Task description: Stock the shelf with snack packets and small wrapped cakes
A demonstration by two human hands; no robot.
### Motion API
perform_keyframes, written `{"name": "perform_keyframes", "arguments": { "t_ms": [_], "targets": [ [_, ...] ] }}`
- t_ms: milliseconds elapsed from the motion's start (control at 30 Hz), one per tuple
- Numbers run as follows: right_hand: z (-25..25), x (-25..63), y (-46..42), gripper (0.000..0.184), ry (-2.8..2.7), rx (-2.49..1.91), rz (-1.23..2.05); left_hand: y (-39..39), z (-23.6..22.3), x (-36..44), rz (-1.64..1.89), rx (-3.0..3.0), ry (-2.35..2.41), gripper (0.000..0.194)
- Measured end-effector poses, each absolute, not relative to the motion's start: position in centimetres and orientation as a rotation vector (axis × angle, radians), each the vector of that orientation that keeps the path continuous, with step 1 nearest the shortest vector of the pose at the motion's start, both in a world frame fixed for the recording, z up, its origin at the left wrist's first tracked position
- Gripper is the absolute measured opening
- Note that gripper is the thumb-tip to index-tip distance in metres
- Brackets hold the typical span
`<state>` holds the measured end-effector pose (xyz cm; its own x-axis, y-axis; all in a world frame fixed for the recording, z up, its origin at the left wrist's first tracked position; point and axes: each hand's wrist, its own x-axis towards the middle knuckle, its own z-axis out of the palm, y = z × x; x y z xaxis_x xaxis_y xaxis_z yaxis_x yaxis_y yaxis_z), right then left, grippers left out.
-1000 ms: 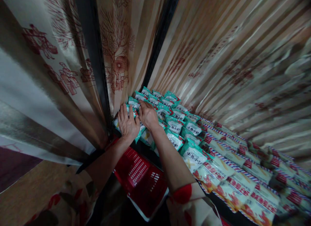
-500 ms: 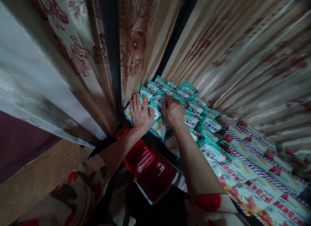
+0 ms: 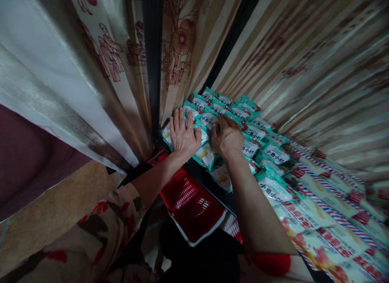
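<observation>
My left hand (image 3: 183, 133) lies flat, fingers stretched out, on the teal and white snack packets (image 3: 240, 112) at the left end of a shelf. Beside it my right hand (image 3: 228, 138) rests on the same stack, fingers curled down onto a packet. The packets are laid in overlapping rows that run to the back of the shelf. Both forearms reach forward over a red plastic basket (image 3: 194, 204) below the shelf edge.
To the right lie rows of white packets with red and blue striped edges (image 3: 322, 224). Patterned beige panels (image 3: 100, 60) and a black upright post (image 3: 153, 56) close in the left side; a ribbed beige wall (image 3: 304, 64) stands behind the shelf.
The view has shifted left and down, so shelf and hands sit higher and further right. My right hand's fingers have curled from flat to bent on the packets. My left hand stays flat.
</observation>
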<state>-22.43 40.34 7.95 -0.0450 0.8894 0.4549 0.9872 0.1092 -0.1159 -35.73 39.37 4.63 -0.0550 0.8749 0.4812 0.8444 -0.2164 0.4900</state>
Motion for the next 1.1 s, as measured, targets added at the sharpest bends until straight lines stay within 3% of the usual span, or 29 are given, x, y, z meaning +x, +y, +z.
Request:
{"name": "perform_keyframes", "arguments": {
  "t_ms": [433,1100],
  "targets": [
    [7.2,-21.1,37.8,0.038,-1.976,-1.827,-0.256,37.3,4.5,-34.0,1.098,2.374,1.659,0.05],
    [8.3,-20.8,35.1,0.037,-2.207,-1.82,-0.066,36.3,4.2,-32.5,1.26,2.304,1.777,0.053]
  ]
}}
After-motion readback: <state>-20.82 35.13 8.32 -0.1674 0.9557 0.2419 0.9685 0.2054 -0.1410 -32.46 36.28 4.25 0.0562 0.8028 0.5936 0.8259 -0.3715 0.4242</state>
